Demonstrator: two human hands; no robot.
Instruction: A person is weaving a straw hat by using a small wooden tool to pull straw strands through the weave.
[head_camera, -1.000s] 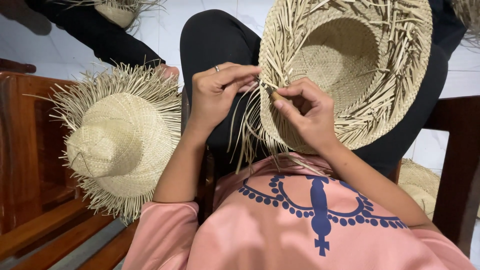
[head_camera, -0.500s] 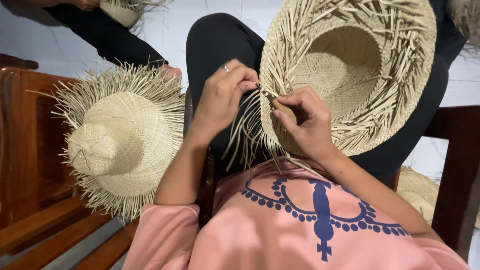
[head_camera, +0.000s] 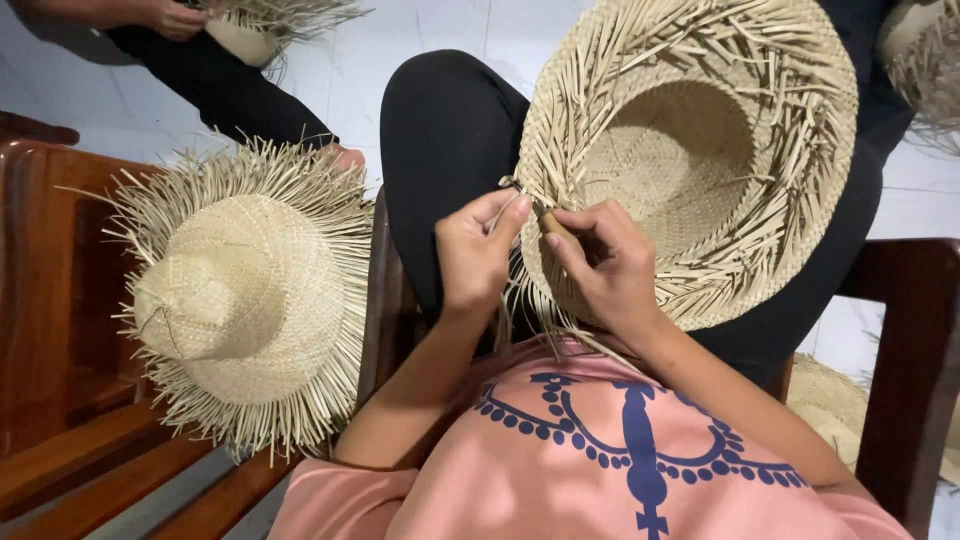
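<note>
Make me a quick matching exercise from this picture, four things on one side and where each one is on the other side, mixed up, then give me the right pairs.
Things:
1. upturned straw hat
2. finished-looking straw hat
3. left hand
4. right hand

Places or states:
A. crown up on the wooden seat
B. on the person's lap, hollow side facing the camera
C. holding a small wooden-handled tool at the brim
D. pinching a straw strand at the brim's edge

Pairs: 1-B, 2-A, 3-D, 4-C

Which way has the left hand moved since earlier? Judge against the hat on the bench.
Yes: the left hand dropped lower, toward the person's chest, while the bench hat stayed put.
</note>
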